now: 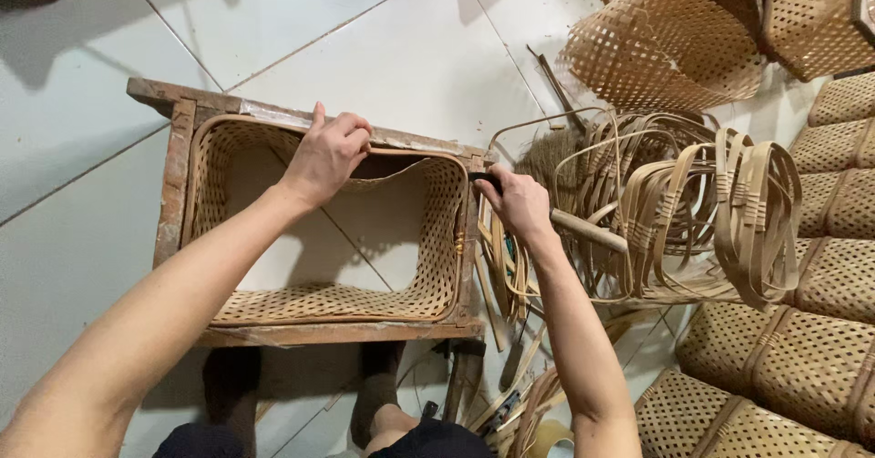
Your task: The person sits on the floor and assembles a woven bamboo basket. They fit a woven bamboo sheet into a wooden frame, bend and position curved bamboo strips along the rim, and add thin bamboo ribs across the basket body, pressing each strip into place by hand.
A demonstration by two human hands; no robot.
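A rectangular wooden frame [173,175] stands on the tiled floor with a woven bamboo basket wall [437,239] fitted inside it. My left hand [326,153] presses on the far rim of the basket, fingers curled over the edge. My right hand [518,201] grips a tool with a wooden handle [588,230] at the frame's right far corner. The tool's head is hidden by my fingers.
A pile of bent bamboo hoops [693,212] lies to the right of the frame. Finished woven baskets [793,358] are stacked at the right edge, with unfinished woven pieces [665,48] at the top right. Loose strips and tools [510,367] lie near my knees.
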